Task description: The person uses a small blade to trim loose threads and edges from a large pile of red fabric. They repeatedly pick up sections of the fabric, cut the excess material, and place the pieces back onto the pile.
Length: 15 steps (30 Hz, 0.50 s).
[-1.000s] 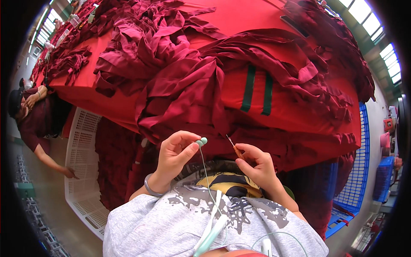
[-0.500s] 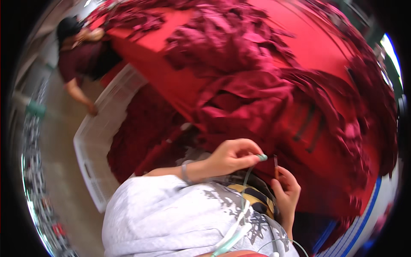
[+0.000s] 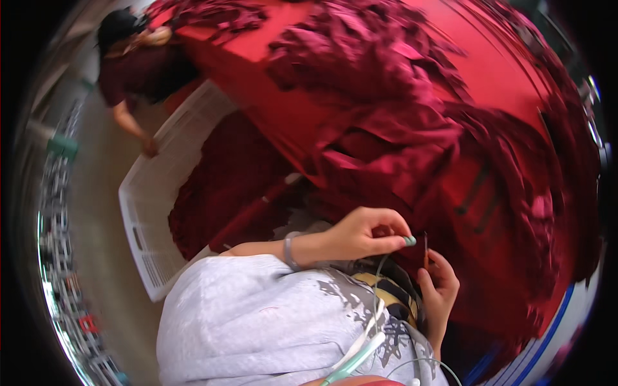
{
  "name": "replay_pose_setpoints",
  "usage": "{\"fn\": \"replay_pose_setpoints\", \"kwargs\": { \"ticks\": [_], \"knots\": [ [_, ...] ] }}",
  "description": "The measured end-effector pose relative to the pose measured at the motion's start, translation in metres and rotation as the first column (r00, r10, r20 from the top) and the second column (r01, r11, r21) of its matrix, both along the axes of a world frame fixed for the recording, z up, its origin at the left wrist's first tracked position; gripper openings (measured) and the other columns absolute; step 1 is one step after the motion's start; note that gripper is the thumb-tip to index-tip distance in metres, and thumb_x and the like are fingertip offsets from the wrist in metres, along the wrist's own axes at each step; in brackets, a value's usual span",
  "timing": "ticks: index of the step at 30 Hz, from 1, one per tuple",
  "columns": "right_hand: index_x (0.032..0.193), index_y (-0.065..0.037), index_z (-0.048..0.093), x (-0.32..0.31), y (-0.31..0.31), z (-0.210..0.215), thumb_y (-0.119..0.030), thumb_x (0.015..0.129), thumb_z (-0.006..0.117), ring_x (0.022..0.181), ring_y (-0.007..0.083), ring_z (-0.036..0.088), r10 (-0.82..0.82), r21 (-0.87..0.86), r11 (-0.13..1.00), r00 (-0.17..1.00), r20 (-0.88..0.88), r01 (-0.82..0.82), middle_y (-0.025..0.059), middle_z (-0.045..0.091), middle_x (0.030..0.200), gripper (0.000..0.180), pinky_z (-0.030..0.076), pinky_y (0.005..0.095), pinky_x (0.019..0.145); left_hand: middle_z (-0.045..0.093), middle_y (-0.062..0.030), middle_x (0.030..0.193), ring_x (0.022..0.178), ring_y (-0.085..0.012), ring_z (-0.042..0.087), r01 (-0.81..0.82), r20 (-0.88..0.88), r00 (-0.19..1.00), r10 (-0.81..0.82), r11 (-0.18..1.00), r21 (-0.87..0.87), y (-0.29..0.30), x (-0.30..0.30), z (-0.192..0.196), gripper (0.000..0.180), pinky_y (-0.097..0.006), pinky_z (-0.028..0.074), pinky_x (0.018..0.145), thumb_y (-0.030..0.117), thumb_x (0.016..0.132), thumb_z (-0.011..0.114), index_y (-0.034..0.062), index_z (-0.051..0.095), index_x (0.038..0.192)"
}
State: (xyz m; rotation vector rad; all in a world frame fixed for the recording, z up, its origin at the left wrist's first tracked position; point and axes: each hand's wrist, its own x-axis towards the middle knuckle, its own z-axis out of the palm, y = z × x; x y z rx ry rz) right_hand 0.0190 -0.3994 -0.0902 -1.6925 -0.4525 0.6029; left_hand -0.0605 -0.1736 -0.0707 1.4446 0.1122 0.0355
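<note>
My left hand (image 3: 364,235) is curled in front of my chest, its thumb and forefinger pinched on a thin pale thread (image 3: 378,273) that hangs down toward my grey printed top. Just to its right, my right hand (image 3: 439,291) holds a thin, dark, needle-like pin (image 3: 425,249) upright between its fingertips. The two hands nearly touch at the fingertips. Both sit at the near edge of a red table (image 3: 508,71), right below a heap of maroon cloth pieces (image 3: 386,109).
A white slatted plastic crate (image 3: 151,206) with dark red fabric in it stands on the floor to my left. Another person (image 3: 132,61) in a dark red top bends over its far end. Shelving runs along the far left edge.
The view has swung and tilted, so the table now lies up and to the right. My hands have drawn closer together, still pinching the thread and the pin.
</note>
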Motion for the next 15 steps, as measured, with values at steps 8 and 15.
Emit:
{"fn": "replay_pose_setpoints", "kwargs": {
  "ticks": [8,15],
  "knots": [
    [0.119,-0.004,0.059,0.011,-0.002,0.006,-0.011,0.085,0.065,0.071,0.0128,0.065,0.105,0.028,0.994,0.994,0.028,-0.105,0.0102,0.069,0.087,0.036,0.051,0.0277,0.064,0.045,0.0019,0.069,0.067,-0.0155,0.036,-0.102,0.783,0.621,0.041,0.994,0.029,0.035,-0.020,0.044,0.016,-0.031,0.028,0.061,0.024,0.086,0.062,0.0156,0.053,0.076],
    [0.120,-0.005,0.059,0.009,-0.004,0.004,-0.013,0.086,0.064,0.069,0.0121,0.062,0.096,0.065,0.993,0.995,0.036,-0.098,0.0089,0.068,0.084,0.035,0.049,0.0263,0.064,0.060,0.0149,0.094,0.084,-0.0056,0.052,0.145,0.965,0.226,-0.133,0.984,0.102,0.010,-0.003,0.126,0.015,-0.028,0.040,0.078,0.021,0.090,0.060,0.0252,0.066,0.102]
  ]
}}
